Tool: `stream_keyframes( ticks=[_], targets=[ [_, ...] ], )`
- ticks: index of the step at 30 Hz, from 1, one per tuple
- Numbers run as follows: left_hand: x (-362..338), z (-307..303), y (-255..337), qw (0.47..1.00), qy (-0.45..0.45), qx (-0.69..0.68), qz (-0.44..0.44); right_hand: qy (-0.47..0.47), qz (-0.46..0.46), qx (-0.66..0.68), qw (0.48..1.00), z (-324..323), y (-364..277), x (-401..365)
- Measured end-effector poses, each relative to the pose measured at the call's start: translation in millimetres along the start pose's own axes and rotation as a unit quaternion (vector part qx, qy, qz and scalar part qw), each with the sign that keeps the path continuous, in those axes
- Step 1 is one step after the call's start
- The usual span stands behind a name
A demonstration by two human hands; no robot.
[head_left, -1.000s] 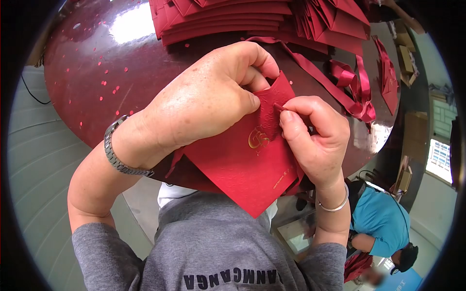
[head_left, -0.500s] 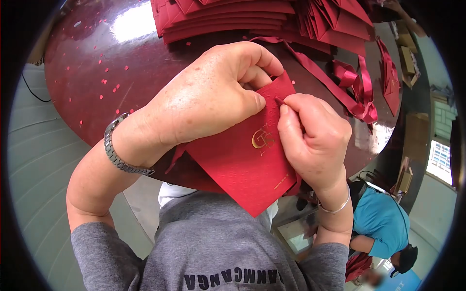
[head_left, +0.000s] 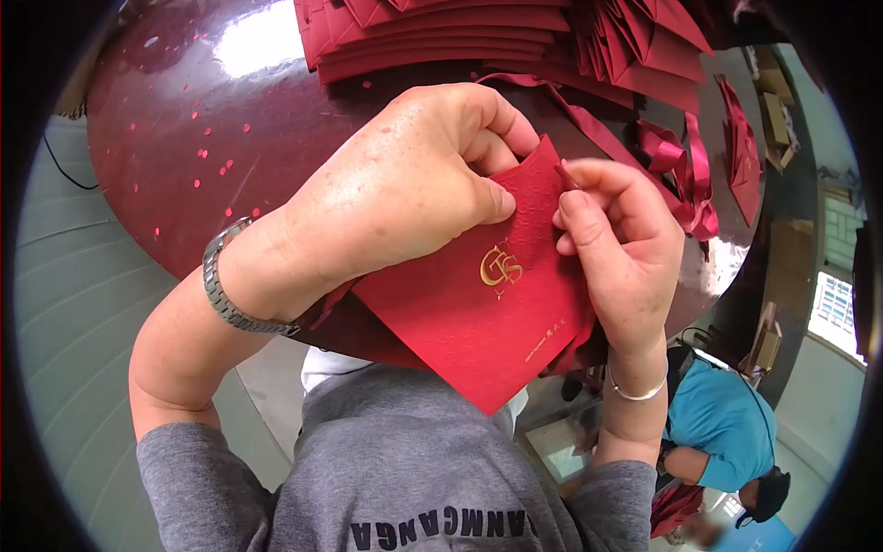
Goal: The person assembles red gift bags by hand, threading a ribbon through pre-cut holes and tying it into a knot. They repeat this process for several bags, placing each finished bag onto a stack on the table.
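Over the near edge of the worktop (head_left: 276, 138), the left hand (head_left: 395, 189) has its fingers closed on the upper edge of the red paper bag (head_left: 460, 322), while the right hand (head_left: 630, 248) pinches a red ribbon end (head_left: 562, 172) between fingers and thumb beside it, near the bag stack (head_left: 441, 37).

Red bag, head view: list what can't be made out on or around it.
Head view, all:
- Inside of the red bag: hidden by its front and the left hand.
- Dark red strip: mostly covered by right hand.
- Small lettering: too tiny.
- Bag stack: cut off by top edge.
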State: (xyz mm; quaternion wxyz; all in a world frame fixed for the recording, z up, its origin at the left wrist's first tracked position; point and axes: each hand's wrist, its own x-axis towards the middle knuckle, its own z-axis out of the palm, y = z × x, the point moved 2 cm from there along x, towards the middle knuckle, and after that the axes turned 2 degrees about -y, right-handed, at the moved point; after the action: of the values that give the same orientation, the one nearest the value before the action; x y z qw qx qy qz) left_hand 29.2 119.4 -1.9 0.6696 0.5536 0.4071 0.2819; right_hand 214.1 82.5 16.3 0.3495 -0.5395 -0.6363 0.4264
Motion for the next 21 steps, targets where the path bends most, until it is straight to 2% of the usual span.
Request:
stream_keyframes(
  ticks=[2, 7, 8, 9, 11, 16, 19, 21],
  targets=[
    [-2, -2, 6, 0.999, -0.020, 0.012, -0.035, -0.009, 0.000, -0.007, 1.000, -1, 0, -1],
    [-4, -1, 8, 0.999, -0.007, -0.031, -0.033, -0.029, -0.023, -0.058, 0.998, 0, 4, -2],
    [-4, -1, 7, 0.999, -0.002, -0.041, -0.034, 0.006, -0.060, -0.047, 0.997, 1, 8, 0],
    [-4, -2, 7, 0.999, -0.003, -0.041, -0.034, 0.007, -0.060, -0.047, 0.997, 1, 8, 0],
    [-3, -2, 6, 0.998, -0.030, -0.053, -0.027, 0.001, -0.123, -0.107, 0.987, 2, 3, 0],
    [-2, -3, 5, 0.998, -0.035, -0.050, -0.020, -0.028, -0.098, -0.122, 0.987, 2, -3, -5],
    [-2, -3, 8, 0.997, -0.043, -0.061, -0.028, -0.022, -0.116, -0.136, 0.984, 3, -2, -5],
    [-2, -2, 8, 0.996, -0.046, -0.068, -0.034, 0.016, -0.153, -0.128, 0.980, 5, 0, -3]
  ],
)
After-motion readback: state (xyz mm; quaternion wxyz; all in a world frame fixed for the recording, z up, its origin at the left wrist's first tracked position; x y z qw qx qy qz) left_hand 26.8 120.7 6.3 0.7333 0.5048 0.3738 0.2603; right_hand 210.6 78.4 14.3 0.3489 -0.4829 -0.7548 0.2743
